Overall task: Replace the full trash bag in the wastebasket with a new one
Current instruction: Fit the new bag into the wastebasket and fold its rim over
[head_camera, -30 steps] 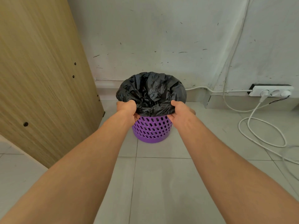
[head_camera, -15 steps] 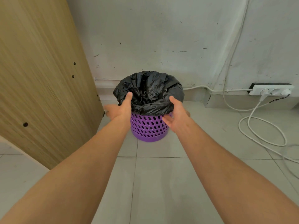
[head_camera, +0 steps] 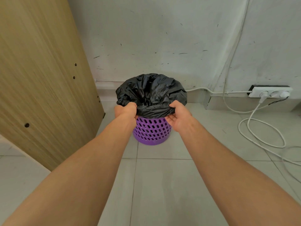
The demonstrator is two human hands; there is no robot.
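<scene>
A small purple perforated wastebasket [head_camera: 152, 133] stands on the tiled floor against the wall. A crinkled black trash bag [head_camera: 154, 92] lines it, its edge folded out over the rim. My left hand [head_camera: 126, 110] grips the folded bag edge at the near left of the rim. My right hand [head_camera: 178, 115] holds the bag edge at the near right, thumb on top and fingers underneath. The inside of the bag is dark and what it holds is hidden.
A tall wooden panel [head_camera: 40, 75] stands at the left, close to the basket. A white power strip [head_camera: 270, 93] lies at the right by the wall, with white cables [head_camera: 260, 132] looping over the floor tiles.
Half a second ago both hands were open beside the rim; now both have closed on the bag's folded edge again, as a second ago.
</scene>
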